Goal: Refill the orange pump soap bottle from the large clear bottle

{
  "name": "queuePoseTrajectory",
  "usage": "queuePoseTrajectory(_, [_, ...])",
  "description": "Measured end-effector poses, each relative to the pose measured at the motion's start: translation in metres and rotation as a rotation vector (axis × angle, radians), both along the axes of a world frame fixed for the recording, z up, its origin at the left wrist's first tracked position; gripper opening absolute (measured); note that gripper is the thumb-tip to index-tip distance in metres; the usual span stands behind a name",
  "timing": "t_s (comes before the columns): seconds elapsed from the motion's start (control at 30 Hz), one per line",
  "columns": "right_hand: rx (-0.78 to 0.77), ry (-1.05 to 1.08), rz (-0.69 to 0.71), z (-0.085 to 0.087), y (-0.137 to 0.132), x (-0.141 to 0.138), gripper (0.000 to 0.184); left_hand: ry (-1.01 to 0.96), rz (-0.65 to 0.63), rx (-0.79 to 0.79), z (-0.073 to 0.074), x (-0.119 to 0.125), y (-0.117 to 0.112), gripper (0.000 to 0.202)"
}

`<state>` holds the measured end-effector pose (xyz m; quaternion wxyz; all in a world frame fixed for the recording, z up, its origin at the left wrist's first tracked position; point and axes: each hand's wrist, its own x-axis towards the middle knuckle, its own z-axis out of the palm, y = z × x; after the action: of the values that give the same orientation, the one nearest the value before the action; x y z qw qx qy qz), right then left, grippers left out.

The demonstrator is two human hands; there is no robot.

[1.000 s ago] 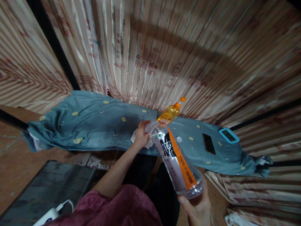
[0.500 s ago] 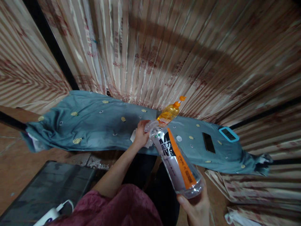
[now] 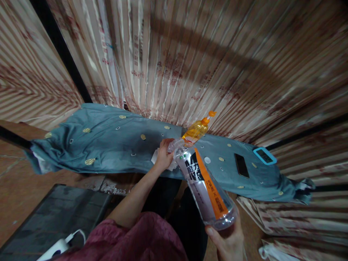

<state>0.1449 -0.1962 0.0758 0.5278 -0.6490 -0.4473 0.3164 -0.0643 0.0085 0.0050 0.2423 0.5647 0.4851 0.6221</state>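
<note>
My right hand [image 3: 230,237] is wrapped round the base of a large clear plastic bottle [image 3: 205,188] with a silver and orange label. The bottle is tilted, its upper end towards my left hand [image 3: 164,156]. There my left hand is closed on clear plastic [image 3: 174,145]; I cannot tell whether this is the bottle's neck or a separate piece. Under that hand, crumpled white tissue [image 3: 154,156] shows. Just beyond stands a pump bottle [image 3: 195,131] of yellow-orange liquid with an orange pump head, its lower part hidden behind the clear plastic.
A green-blue cloth [image 3: 108,145] with pineapple prints covers the narrow table. To the right lie a round white cap [image 3: 207,160], a dark phone [image 3: 241,165] and a blue-framed digital clock [image 3: 265,156]. A white device with a cable [image 3: 58,248] rests on a dark box [image 3: 62,217].
</note>
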Motion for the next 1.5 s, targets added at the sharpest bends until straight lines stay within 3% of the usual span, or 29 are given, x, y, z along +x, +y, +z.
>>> queuePoseTrajectory(0.57, [-0.014,0.028,-0.018,0.01,0.001,-0.009,0.091,0.007,0.005,-0.031,0.001,0.001,0.0,0.042])
queuePoseTrajectory(1.5, [0.003,-0.04,0.01,0.007,0.0,-0.005,0.09,0.012,0.006,-0.047,0.003,0.0,-0.001,0.039])
